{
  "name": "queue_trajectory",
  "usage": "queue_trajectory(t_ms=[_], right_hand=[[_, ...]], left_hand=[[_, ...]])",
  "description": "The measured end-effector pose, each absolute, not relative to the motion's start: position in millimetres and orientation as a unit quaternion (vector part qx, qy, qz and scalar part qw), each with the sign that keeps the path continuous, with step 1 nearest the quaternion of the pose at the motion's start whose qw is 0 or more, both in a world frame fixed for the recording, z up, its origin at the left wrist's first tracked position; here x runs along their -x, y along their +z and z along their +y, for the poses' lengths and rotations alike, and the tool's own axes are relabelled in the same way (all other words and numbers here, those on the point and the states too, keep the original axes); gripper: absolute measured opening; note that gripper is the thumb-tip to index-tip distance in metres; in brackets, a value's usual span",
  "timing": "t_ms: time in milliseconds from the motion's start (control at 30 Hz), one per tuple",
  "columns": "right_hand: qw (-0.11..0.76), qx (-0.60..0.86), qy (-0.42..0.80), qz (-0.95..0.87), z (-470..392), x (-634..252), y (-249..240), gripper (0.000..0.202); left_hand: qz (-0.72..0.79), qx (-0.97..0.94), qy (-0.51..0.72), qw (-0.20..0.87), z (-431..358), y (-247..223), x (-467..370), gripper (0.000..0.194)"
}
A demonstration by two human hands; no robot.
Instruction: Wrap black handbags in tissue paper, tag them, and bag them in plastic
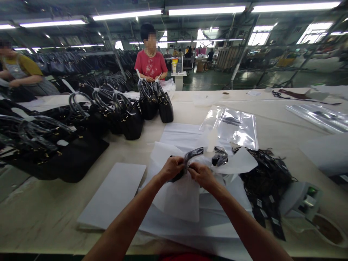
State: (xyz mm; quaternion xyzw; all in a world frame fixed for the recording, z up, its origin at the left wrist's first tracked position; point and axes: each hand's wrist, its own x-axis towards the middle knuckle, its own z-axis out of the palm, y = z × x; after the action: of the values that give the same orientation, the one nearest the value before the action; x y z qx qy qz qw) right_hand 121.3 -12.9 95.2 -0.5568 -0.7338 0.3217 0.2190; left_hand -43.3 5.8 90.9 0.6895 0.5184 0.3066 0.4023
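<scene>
Near the middle of the table, a black bag (178, 175) is largely covered by white tissue paper (181, 201). Its handles (193, 154) are wrapped in clear plastic and arch above the paper. My left hand (174, 166) is closed at the base of the handle, on the left. Beside it, my right hand (199, 174) pinches at the same spot, its fingertips close to the left ones. What lies between the fingertips is too small to make out. A white tag (211, 141) stands up between the handles.
Finished-looking black bags (132, 121) line the left. White sheets (114, 192) lie front left. Clear plastic sleeves (239, 127) lie behind the paper. Black straps with tags (268, 177) and a tape dispenser (301, 206) are at right. A person in red (151, 63) stands across the table.
</scene>
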Motion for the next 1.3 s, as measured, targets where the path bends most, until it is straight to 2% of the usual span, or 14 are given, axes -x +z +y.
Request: queue_trajectory(t_ms=[133, 367, 633, 767, 867, 1000, 1133, 1233, 1300], right_hand=[[0.209, 0.558, 0.288, -0.75, -25.0, -130.4, 93.1, 0.007], [0.231, 0.538, 0.219, -0.781, -33.2, -128.6, 73.6, 0.013], [0.196, 0.524, 0.081, -0.825, -36.8, -119.0, 59.8, 0.016], [0.17, 0.505, 0.026, -0.846, -43.1, -109.6, 47.5, 0.018], [0.187, 0.517, 0.116, -0.827, -45.8, -111.5, 46.3, 0.016], [0.263, 0.517, 0.394, -0.713, -44.7, -125.6, 49.7, 0.008], [0.327, 0.454, 0.643, -0.523, -44.9, -133.8, 48.2, 0.028], [0.331, 0.411, 0.732, -0.432, -47.6, -133.7, 43.8, 0.04], [0.334, 0.401, 0.746, -0.413, -48.7, -133.1, 41.6, 0.04]], left_hand=[[0.533, -0.74, 0.297, 0.285, -6.6, 90.9, 56.8, 0.011], [0.487, -0.845, 0.193, 0.109, -33.7, 81.7, 69.3, 0.023], [0.378, -0.92, 0.087, -0.056, -48.6, 82.9, 61.0, 0.021], [0.355, -0.921, 0.086, -0.134, -59.2, 75.6, 53.4, 0.018], [0.376, -0.911, 0.095, -0.137, -65.8, 67.1, 45.1, 0.018], [0.386, -0.907, 0.1, -0.137, -69.1, 58.4, 39.2, 0.019], [0.404, -0.899, 0.102, -0.135, -67.8, 55.0, 37.8, 0.021], [0.427, -0.888, 0.101, -0.135, -66.5, 54.0, 34.4, 0.022], [0.444, -0.88, 0.101, -0.136, -66.5, 53.7, 32.1, 0.023]])
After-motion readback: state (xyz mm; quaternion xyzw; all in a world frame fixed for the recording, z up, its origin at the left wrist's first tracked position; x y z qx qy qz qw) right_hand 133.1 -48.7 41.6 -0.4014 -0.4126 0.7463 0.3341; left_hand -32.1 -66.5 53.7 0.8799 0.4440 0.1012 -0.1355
